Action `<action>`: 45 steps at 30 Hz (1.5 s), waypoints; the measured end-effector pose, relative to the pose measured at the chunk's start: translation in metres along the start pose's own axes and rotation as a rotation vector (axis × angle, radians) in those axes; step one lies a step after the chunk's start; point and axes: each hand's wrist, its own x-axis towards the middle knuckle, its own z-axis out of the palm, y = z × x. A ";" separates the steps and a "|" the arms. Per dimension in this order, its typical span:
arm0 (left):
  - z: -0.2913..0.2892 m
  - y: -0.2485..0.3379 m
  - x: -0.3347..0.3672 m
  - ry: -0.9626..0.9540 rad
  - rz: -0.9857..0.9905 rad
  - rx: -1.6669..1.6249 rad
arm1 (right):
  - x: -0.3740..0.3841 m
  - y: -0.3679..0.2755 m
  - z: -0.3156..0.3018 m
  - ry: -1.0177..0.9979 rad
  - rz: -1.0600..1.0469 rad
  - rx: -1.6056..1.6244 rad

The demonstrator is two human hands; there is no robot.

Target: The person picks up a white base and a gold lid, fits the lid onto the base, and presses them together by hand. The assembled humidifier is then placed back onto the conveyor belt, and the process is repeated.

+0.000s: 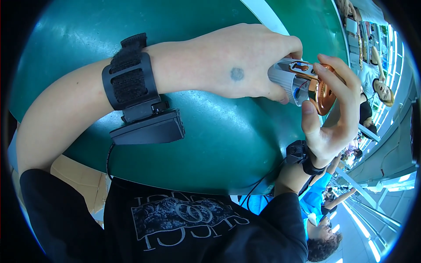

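My left hand [241, 63] reaches across from the left and grips a white ribbed cylindrical housing [284, 79] between thumb and fingers. The housing tilts, with its open end facing my right hand. My right hand [335, 127] has its thumb and fingers curled round a copper-coloured round metal part [325, 94], whose flange and narrower frame meet that open end. Inside the opening I see a small blue piece and a thin red wire. How far the two parts fit into each other is partly hidden by the fingers.
Under my hands is a green tabletop [210, 144] with a pale strip at the far side. Black straps with small devices [149, 127] sit on both wrists, their cables trailing down. A cardboard box [81, 179] is at lower left. Other people [318, 219] are at the right.
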 end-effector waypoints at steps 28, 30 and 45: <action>0.005 -0.002 0.000 -0.007 0.012 -0.042 | -0.005 0.013 0.007 0.207 -0.028 0.113; 0.004 -0.002 -0.001 -0.011 0.005 -0.039 | -0.005 0.012 0.008 0.215 -0.005 0.144; 0.005 -0.003 0.001 -0.009 0.015 -0.014 | -0.004 0.010 0.011 0.167 -0.011 0.067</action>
